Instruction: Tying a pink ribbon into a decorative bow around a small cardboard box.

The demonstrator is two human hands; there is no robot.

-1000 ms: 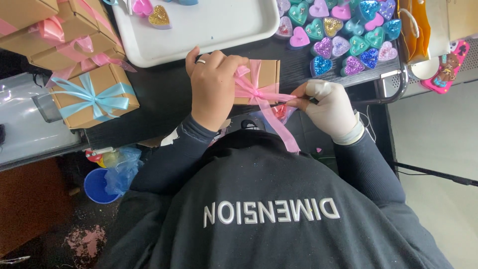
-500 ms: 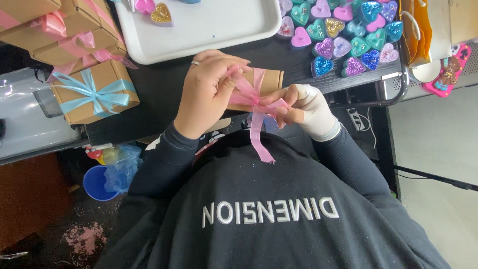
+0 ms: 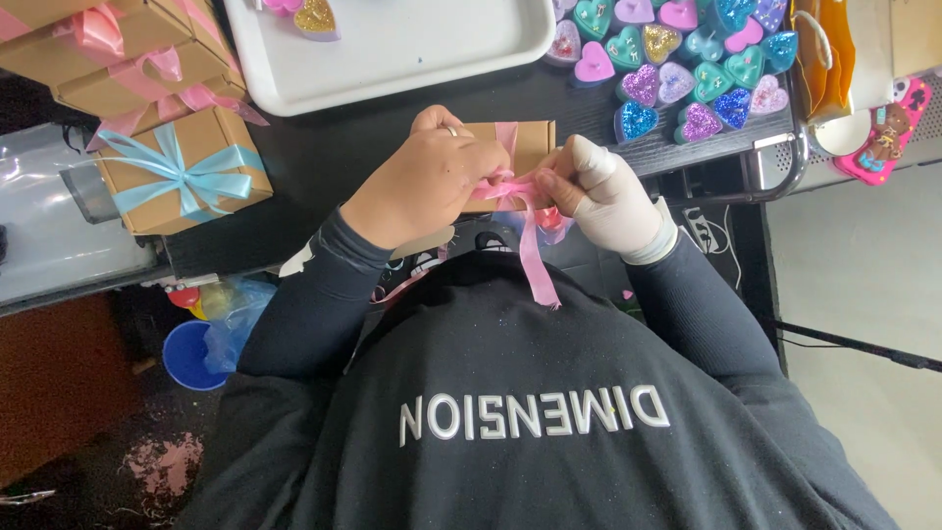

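A small brown cardboard box [image 3: 525, 142] rests at the near edge of the black table [image 3: 324, 147], wrapped with a pink ribbon [image 3: 535, 260]. My left hand [image 3: 422, 182], bare with a ring on one finger, pinches the ribbon over the box's left part. My right hand [image 3: 608, 191], in a white glove with some fingertips exposed, grips the ribbon from the right. Both hands meet at the knot, and one loose ribbon tail hangs down over my dark sweatshirt.
A brown box with a light blue bow [image 3: 182, 172] and several pink-ribboned boxes [image 3: 128, 49] stack at the left. A white tray [image 3: 392, 44] lies behind, with glittery heart shapes [image 3: 677, 64] to its right. A blue cup [image 3: 191, 353] sits on the floor.
My hands have drawn closer together at the box's front. The ribbon, pulled out to the right a second ago, now bunches between my fingers with one tail hanging down.
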